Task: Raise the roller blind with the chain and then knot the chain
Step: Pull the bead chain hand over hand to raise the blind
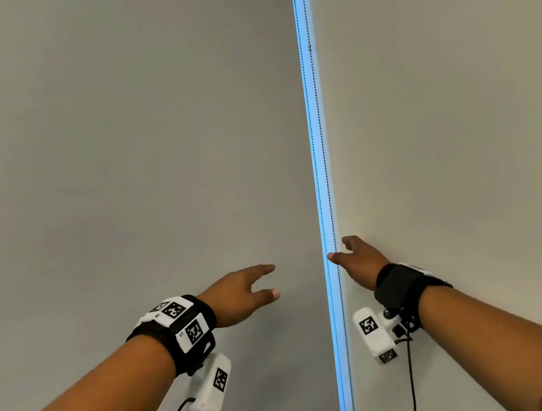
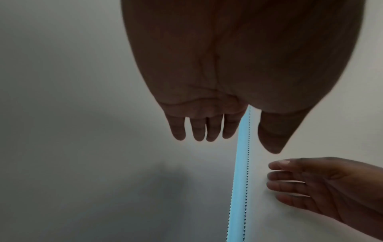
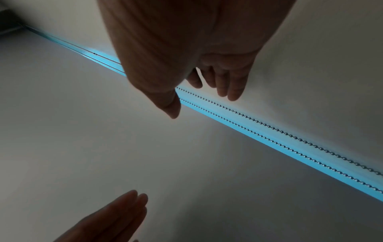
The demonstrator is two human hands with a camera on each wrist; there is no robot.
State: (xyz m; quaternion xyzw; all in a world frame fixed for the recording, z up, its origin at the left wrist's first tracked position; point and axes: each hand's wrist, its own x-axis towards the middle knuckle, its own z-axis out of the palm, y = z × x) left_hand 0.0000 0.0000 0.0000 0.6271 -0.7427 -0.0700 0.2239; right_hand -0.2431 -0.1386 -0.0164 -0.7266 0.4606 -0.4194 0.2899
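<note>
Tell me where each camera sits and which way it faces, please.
Head: on the head, facing the blinds; shows both forearms, left hand, right hand by the chain.
Left wrist: under the wrist, along open fingers toward the chain.
Right wrist: same, along its hand.
All share the chain and bright gap.

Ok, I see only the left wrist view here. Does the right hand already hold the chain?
Observer: Not yet. The right wrist view shows the right hand open, with its thumb lying across the chain and the fingers on the other side.
Operator: And the left hand?
Observer: In the head view the left hand is open too, out to the left of the chain and not touching it.
Operator: Any joint on the chain?
Observer: Yes, a small connector sits on the right strand, high above both hands.
</note>
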